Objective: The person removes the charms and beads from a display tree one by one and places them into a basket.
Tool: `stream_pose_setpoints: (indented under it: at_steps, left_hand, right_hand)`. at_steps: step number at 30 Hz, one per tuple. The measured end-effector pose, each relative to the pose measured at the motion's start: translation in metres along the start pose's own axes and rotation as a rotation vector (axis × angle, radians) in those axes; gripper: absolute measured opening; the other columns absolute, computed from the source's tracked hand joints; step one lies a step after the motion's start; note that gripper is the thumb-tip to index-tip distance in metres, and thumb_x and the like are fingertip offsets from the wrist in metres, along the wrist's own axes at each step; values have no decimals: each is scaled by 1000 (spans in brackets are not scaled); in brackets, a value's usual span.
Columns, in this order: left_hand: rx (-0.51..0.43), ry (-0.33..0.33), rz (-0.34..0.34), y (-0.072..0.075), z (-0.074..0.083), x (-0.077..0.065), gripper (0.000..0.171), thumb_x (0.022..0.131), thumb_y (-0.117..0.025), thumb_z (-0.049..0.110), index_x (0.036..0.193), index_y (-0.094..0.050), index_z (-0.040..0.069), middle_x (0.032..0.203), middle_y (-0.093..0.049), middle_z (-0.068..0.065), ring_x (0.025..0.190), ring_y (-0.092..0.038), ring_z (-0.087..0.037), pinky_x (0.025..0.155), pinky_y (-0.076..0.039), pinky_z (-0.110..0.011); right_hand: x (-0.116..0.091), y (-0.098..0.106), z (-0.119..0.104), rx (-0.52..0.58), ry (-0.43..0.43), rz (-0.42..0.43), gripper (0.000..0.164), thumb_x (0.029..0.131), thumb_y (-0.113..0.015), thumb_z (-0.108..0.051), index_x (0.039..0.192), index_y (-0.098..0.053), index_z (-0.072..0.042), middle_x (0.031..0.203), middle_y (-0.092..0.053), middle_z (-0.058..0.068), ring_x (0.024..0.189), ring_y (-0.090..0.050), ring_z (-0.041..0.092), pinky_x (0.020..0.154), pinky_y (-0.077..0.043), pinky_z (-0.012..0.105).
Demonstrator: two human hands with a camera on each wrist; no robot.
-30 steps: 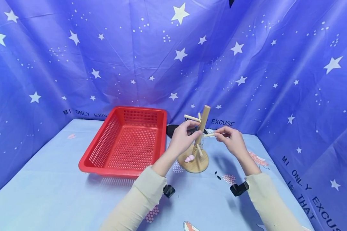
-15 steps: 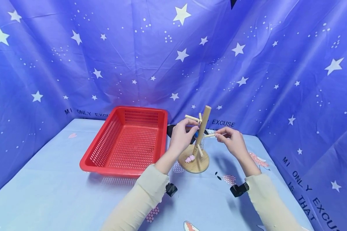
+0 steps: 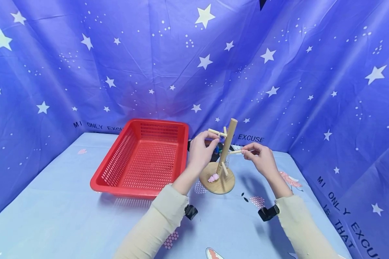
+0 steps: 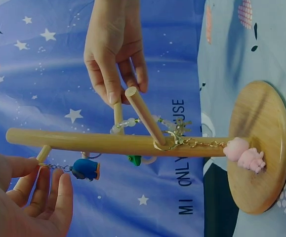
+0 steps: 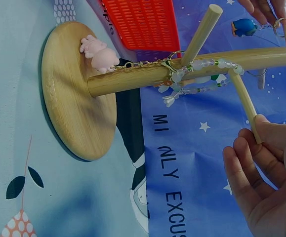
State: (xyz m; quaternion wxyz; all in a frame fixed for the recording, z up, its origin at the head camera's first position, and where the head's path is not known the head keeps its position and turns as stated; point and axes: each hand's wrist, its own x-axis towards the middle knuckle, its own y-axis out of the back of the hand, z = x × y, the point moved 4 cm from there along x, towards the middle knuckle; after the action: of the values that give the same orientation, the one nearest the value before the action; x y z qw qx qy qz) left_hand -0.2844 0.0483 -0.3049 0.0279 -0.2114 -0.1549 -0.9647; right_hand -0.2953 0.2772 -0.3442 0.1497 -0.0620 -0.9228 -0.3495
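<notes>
A wooden peg stand (image 3: 229, 140) with a round base leans in the head view. My left hand (image 3: 199, 151) pinches the metal ring of a blue-figure keychain (image 4: 86, 169) around the upper left peg (image 3: 217, 132); the blue figure hangs on its short chain. On the other side, my right hand (image 3: 259, 156) pinches the tip of the right peg (image 5: 245, 98) between thumb and forefinger. A beaded bracelet (image 5: 222, 63) loops over that peg near the post. From the front peg (image 4: 145, 114) hangs a gold-chained pink-figure keychain (image 3: 213, 178), its figure at the base.
A red perforated basket (image 3: 138, 192) stands to the left of the stand. Behind the post, a small green charm (image 4: 134, 160) hangs on a rear peg. Blue star-printed curtains (image 3: 168, 64) enclose the patterned tablecloth (image 3: 68, 216) at the back and sides.
My left hand has drawn slightly left, away from the post, and the keychain ring has slid outward along the upper left peg. My right hand keeps its hold on the right peg.
</notes>
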Motion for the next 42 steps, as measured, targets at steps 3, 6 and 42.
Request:
stream_pose_setpoints:
  at_steps: [3, 6, 42]
  left_hand:
    - [21, 5, 7, 3, 0, 0, 12, 95, -67, 18, 101, -72, 9, 106, -75, -6, 97, -72, -21, 91, -55, -35]
    - [49, 14, 19, 6, 1, -1, 12, 95, -67, 21, 101, -73, 11, 106, -75, -4, 96, -72, -19, 92, -53, -35]
    - [15, -25, 57, 32, -2, 5, 9, 92, -70, 14, 98, -73, 8, 95, -75, -8, 86, -72, -20, 73, -57, -30]
  right_hand:
    - [0, 0, 0, 6, 0, -1, 21, 95, -68, -18, 105, -70, 0, 91, -73, 20, 70, -63, -3, 66, -55, 18]
    - [0, -1, 0, 10, 2, -1, 21, 95, -67, -18, 105, -70, 0, 91, -73, 20, 70, -63, -4, 67, -56, 17]
    - [-1, -1, 1, 23, -6, -1, 22, 96, -67, -18, 107, -70, 1, 93, -72, 20, 70, -63, -4, 69, -57, 16]
